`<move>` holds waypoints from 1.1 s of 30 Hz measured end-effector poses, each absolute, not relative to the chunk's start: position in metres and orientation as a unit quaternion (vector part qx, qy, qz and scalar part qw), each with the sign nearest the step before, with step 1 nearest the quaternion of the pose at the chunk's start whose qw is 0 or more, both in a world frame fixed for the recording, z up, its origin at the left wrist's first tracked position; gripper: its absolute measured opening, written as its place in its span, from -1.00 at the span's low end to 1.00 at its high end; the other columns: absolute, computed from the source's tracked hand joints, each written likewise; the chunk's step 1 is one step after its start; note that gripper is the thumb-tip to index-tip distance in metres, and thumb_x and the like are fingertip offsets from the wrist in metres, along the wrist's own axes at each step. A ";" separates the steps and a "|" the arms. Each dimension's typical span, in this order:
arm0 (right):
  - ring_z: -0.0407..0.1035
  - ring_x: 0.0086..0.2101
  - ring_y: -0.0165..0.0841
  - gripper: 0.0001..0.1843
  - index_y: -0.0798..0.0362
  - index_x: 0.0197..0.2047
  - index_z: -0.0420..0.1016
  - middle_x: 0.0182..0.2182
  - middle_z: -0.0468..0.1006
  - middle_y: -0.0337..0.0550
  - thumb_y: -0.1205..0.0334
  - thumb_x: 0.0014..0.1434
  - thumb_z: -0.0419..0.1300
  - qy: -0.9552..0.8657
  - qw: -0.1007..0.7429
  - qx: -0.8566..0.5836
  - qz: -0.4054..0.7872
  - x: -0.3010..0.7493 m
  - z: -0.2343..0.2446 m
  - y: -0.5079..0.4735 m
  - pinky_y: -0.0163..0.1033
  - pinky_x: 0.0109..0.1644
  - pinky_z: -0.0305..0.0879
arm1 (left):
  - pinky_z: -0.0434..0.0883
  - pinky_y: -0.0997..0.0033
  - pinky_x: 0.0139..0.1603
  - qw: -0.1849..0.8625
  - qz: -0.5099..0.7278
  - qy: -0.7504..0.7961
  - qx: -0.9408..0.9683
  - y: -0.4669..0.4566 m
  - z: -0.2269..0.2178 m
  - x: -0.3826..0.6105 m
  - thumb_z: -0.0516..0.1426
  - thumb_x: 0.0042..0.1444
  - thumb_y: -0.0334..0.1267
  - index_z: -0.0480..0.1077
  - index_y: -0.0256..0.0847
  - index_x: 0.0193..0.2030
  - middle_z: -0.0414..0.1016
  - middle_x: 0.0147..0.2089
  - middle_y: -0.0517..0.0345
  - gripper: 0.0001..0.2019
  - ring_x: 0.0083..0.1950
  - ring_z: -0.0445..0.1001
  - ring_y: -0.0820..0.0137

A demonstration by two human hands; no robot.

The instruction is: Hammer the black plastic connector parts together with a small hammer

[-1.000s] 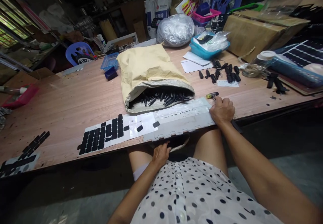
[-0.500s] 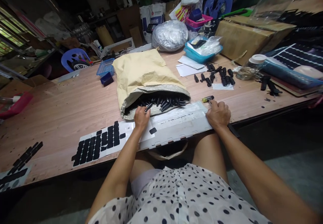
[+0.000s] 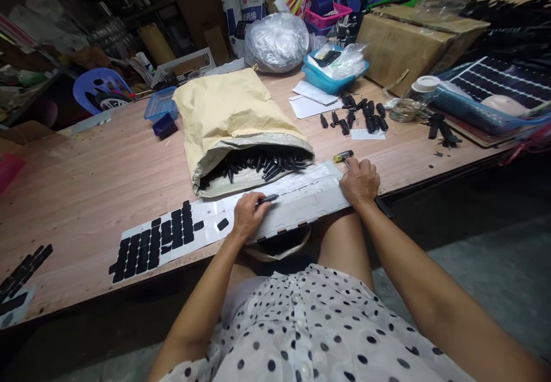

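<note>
On the plywood table, left hand pinches a slim black stick.

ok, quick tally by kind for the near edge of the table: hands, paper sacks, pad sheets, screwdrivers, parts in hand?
hands: 2, left hand and right hand
paper sack: 1
pad sheets: 2
screwdriver: 1
black part, in the left hand: 1
total: 7

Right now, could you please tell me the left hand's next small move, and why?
Probably carry the slim black plastic piece right, toward the right hand: the left hand grips it above the long white plastic strip, which the right hand pins down.
</note>
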State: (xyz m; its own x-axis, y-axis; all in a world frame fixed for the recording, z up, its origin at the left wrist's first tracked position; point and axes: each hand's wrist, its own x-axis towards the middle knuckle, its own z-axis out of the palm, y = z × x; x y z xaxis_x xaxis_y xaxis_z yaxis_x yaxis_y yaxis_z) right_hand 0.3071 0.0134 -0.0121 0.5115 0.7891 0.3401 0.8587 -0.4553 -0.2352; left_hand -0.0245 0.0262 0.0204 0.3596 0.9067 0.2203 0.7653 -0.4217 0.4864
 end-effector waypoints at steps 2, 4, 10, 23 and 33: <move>0.24 -0.12 -0.07 -0.61 0.08 0.11 0.53 -0.15 0.41 0.13 0.31 0.27 0.05 -0.487 0.200 -0.846 -0.090 0.308 -0.013 0.013 -0.12 -0.20 0.06 | 0.42 0.29 -0.08 0.174 0.222 0.493 0.823 0.007 0.012 -0.017 0.23 0.26 -0.17 0.54 -0.07 -0.12 0.58 -0.20 0.13 -0.89 -0.15 0.48 0.25; 0.23 -0.12 -0.06 -0.60 0.08 0.11 0.53 -0.14 0.40 0.14 0.32 0.28 0.04 -0.487 0.209 -0.844 -0.086 0.309 -0.013 0.013 -0.12 -0.20 0.06 | 0.41 0.26 -0.06 0.182 0.222 0.493 0.821 -0.002 0.005 -0.011 0.24 0.26 -0.19 0.55 -0.08 -0.12 0.58 -0.19 0.11 -0.90 -0.12 0.47 0.24; 0.24 -0.17 -0.09 -0.58 0.08 0.11 0.57 -0.14 0.41 0.14 0.33 0.23 0.07 -0.474 0.240 -0.846 -0.041 0.314 -0.001 0.013 -0.11 -0.19 0.14 | 0.42 0.22 -0.01 0.206 0.237 0.493 0.812 0.007 -0.004 -0.008 0.29 0.18 -0.25 0.56 -0.09 -0.14 0.55 -0.18 0.11 -0.89 -0.09 0.48 0.24; 0.41 -0.32 -0.29 -0.66 -0.01 0.05 0.59 -0.21 0.62 -0.09 0.11 0.31 0.11 -0.597 0.460 -0.614 0.235 0.195 0.026 -0.074 -0.16 -0.17 0.44 | 0.42 0.23 -0.03 0.230 0.237 0.483 0.811 0.007 -0.007 -0.005 0.36 0.14 -0.22 0.65 -0.08 -0.19 0.56 -0.28 0.13 -0.89 -0.13 0.50 0.26; 0.51 -0.19 -0.20 -0.63 -0.07 0.08 0.60 -0.23 0.63 -0.07 0.23 0.35 0.03 -0.665 0.420 -0.588 0.188 0.177 0.013 -0.081 -0.08 -0.01 0.51 | 0.41 0.25 -0.08 0.225 0.240 0.486 0.810 0.009 -0.014 -0.002 0.34 0.15 -0.27 0.68 -0.04 -0.12 0.54 -0.28 0.12 -0.84 -0.15 0.50 0.28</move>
